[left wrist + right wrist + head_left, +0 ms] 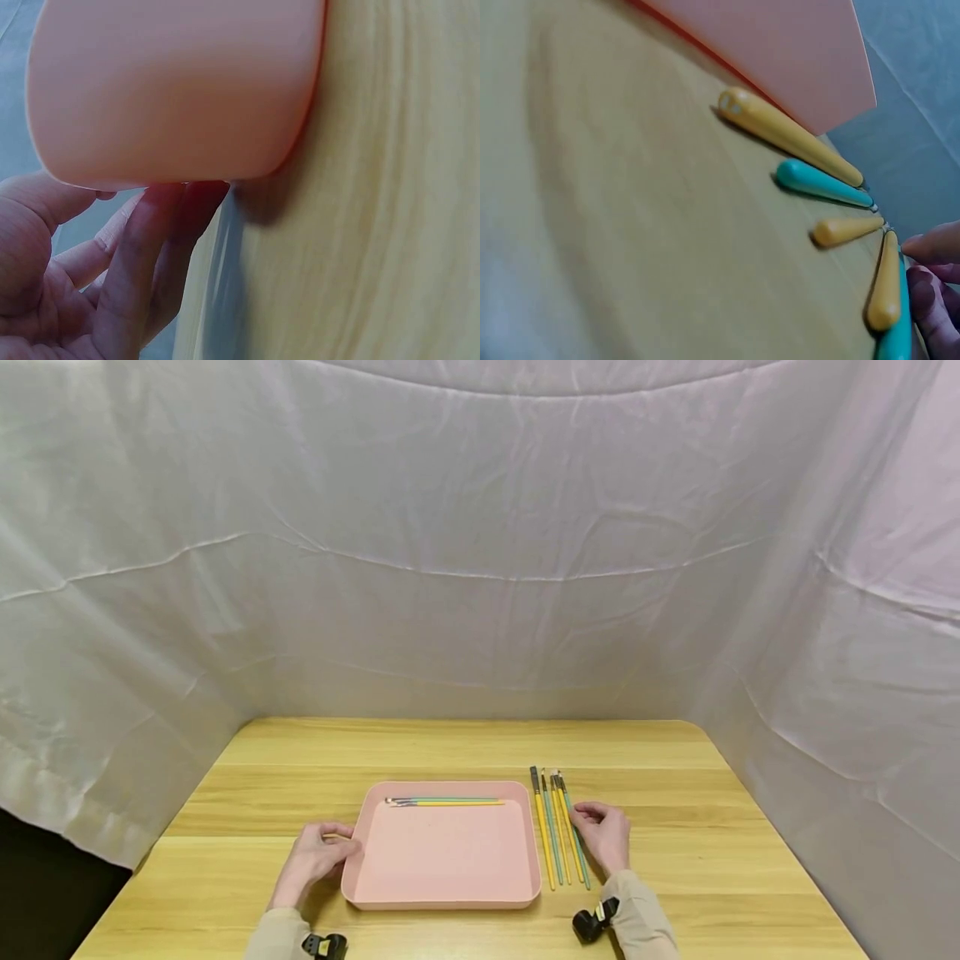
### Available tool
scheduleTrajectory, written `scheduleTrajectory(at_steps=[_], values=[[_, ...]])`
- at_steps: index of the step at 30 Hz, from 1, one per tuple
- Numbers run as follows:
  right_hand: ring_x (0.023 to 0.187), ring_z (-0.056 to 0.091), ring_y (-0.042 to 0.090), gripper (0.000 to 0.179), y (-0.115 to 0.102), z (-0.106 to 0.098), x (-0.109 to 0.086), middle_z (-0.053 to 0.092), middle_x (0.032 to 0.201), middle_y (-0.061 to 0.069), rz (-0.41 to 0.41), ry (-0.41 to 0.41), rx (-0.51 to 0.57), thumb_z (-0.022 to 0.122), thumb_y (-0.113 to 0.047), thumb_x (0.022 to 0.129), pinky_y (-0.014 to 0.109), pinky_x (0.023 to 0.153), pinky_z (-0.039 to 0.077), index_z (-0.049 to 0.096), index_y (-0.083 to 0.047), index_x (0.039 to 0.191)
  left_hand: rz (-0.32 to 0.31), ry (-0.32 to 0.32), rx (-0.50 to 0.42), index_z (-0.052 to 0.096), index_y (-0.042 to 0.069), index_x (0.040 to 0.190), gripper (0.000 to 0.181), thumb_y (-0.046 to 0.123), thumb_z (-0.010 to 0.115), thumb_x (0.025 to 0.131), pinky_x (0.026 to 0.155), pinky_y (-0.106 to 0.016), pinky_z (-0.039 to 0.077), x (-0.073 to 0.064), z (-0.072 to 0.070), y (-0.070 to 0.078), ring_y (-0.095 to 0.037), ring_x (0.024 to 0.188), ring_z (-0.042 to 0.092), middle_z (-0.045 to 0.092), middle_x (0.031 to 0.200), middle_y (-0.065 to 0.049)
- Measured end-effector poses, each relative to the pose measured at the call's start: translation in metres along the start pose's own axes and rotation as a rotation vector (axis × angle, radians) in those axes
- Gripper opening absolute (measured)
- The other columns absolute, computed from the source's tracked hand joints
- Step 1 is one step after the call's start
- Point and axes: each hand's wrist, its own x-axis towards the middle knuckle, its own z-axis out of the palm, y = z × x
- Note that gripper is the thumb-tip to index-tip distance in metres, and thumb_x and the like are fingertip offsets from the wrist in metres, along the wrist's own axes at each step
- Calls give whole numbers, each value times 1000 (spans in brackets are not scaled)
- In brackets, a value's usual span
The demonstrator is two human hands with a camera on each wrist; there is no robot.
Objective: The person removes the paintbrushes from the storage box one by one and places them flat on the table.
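A shallow pink tray (442, 860) lies on the table. My left hand (318, 853) grips its left wall, thumb at the rim (82, 184) and fingers (139, 255) against the outside. Inside, near the far wall, are a teal paintbrush (442, 799) and a yellow paintbrush (461, 804). Right of the tray, several yellow and teal paintbrushes lie side by side, bristles away from me. My right hand (603, 835) is at the rightmost teal paintbrush (895, 341), fingertips right beside its handle; I cannot tell whether they pinch it.
The wooden table (720, 860) extends on both sides of the tray and behind it. Pale grey curtains (480, 635) close off the back and sides. On each sleeve sits a small black camera (592, 922).
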Motion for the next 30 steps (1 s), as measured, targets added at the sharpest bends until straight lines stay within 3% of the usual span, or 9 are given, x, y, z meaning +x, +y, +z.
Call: scheduleTrajectory(at_steps=[18,30], values=[[75,61,-4,26,-6,-7,-1,76,103,19,42,-102,217,74,-5,88,13,73,50,72,5,112,6,8,-2,65,-14,105,28,-1,69,81,59,-28,54,0,0,-1,-14,66,66,75,78,-13],[85,64,3,31,-34,-10,-8,72,108,23,-14,-201,275,72,-1,87,14,77,53,69,7,117,7,25,8,65,-14,104,29,0,69,80,58,-28,54,1,1,-1,-15,64,66,75,77,-13]])
